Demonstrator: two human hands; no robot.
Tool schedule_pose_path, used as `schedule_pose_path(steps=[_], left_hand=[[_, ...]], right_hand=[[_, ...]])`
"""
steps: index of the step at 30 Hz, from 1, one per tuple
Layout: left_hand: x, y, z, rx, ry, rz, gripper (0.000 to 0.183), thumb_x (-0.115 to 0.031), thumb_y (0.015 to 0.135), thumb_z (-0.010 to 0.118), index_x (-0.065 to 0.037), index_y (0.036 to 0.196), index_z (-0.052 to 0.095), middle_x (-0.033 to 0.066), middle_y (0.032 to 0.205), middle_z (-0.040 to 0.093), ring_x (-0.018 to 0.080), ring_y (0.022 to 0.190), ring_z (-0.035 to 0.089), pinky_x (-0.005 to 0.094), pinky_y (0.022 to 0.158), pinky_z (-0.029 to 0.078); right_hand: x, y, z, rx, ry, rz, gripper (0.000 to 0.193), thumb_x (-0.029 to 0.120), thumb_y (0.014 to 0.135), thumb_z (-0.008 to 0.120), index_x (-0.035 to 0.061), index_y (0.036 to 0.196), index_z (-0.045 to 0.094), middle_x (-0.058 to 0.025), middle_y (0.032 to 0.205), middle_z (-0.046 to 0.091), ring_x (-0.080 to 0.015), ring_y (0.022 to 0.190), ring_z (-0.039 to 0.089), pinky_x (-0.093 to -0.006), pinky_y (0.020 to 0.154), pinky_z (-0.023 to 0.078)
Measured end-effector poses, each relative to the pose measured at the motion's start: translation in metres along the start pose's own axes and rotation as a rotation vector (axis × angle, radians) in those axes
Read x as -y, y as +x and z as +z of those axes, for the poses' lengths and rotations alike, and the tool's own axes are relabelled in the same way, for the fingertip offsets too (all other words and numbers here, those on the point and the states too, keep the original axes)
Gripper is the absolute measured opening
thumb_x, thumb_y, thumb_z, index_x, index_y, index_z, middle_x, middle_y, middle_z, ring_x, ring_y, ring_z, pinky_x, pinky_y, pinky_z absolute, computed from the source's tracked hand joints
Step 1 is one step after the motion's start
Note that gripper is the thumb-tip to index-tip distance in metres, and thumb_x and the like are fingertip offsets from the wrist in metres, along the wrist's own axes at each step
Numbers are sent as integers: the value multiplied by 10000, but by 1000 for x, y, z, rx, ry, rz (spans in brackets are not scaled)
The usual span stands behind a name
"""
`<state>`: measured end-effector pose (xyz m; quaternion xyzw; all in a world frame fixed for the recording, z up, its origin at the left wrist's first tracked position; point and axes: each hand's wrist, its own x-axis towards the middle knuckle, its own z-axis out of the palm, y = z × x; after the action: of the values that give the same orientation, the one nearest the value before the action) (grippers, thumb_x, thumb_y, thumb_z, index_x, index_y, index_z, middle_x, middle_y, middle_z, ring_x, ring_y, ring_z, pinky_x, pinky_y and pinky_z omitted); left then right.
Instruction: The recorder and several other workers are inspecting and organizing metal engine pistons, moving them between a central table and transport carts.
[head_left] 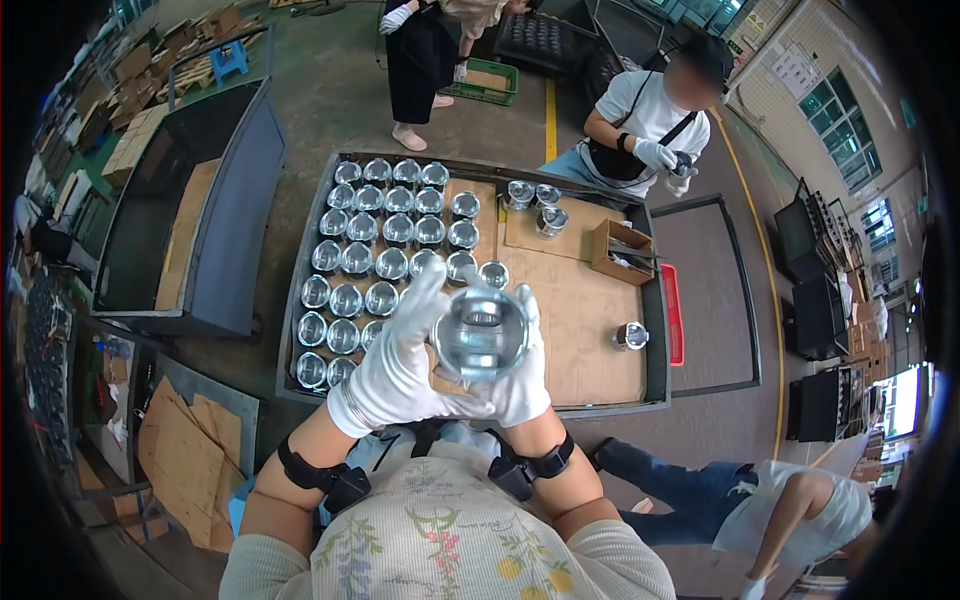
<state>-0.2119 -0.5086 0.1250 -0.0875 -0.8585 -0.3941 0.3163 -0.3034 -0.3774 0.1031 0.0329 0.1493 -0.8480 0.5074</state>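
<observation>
Between my two white-gloved hands, a shiny metal piston (482, 338) is held up close, its hollow side with the inner bosses turned toward me. My left hand (400, 365) grips it from the left, fingers stretched up along its side. On the right edge, my right hand (527, 375) closes round it, and the palms meet below. Beneath lies a dark-framed bin (655, 375) lined with brown cardboard (570, 300). Many similar pistons (398, 230) stand in rows over its left part; my hands hide some of them.
Several loose pistons (551, 220) stand at the far right, beside an open cardboard box (622, 250). A lone piston (631, 336) sits near the right wall. Across the bin, a gloved co-worker (640, 130) handles a part. A grey metal bin (215, 230) stands left; another person (760, 505) is lower right.
</observation>
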Motion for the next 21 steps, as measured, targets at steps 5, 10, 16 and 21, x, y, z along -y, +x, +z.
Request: schedule_pose_path(steps=[5, 10, 16, 21], left_hand=[[11, -7, 13, 56, -249, 53, 1119, -215, 581, 864, -78, 1417, 132, 187, 1251, 523, 319, 1148, 537, 396, 1005, 396], [13, -12, 25, 114, -210, 37, 1154, -212, 557, 872, -75, 1402, 98, 140, 1253, 516, 292, 1209, 481, 422, 1088, 257], [11, -7, 45, 154, -202, -120, 996, -206, 520, 868, -34, 1317, 294, 148, 1224, 534, 290, 1122, 548, 381, 1031, 354], [22, -15, 80, 188, -141, -231, 896, -224, 550, 822, -51, 1301, 365, 136, 1120, 597, 294, 984, 615, 351, 843, 499]], right_hand=[[5, -8, 9, -56, -168, 3, 781, 636, 867, 402, 63, 1393, 333, -121, 1165, 568, -255, 1008, 589, -401, 883, 494], [14, -13, -4, -107, -222, 8, 800, 652, 869, 375, 25, 1367, 359, -134, 1178, 565, -258, 1021, 584, -404, 897, 484], [38, -29, -31, -260, -576, -83, 792, 645, 902, 286, -22, 1284, 470, -128, 1159, 583, -204, 1028, 569, -330, 911, 450], [65, -52, -59, -470, -1276, -75, 446, 374, 930, 443, -2, 1061, 642, -53, 782, 650, -95, 657, 578, -234, 593, 462]])
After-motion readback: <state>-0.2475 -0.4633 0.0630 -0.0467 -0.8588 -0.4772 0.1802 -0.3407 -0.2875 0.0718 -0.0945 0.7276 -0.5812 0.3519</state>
